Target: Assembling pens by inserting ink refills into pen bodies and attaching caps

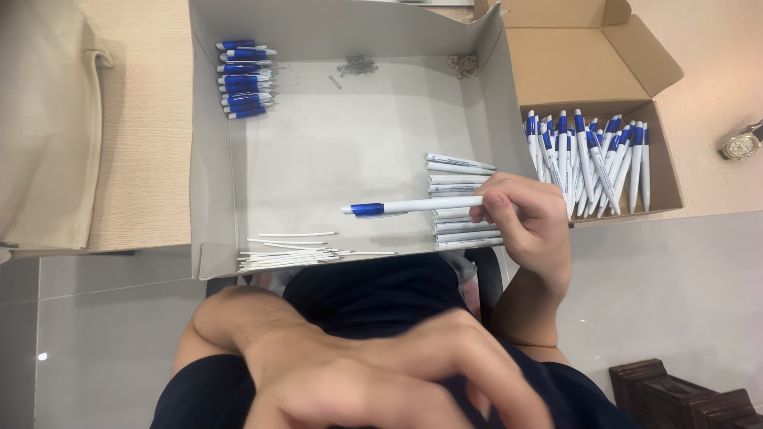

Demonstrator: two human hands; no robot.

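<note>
My right hand (526, 222) grips a white pen with a blue clip end (413, 206), held level over the grey tray (334, 151). Just under it lies a stack of white pen barrels (459, 168). My left hand (373, 373) is low and close to the camera, blurred, fingers curled over my lap, and I see nothing in it. At the tray's near edge lie thin white refills (290, 254). A row of blue pen caps (245, 79) sits at the tray's far left corner.
A cardboard box (592, 59) at the right holds several finished white-and-blue pens (588, 159). Small metal springs (358, 66) lie at the tray's far side. A wristwatch (741, 144) rests on the wooden desk at far right. Beige cloth (44, 119) covers the left.
</note>
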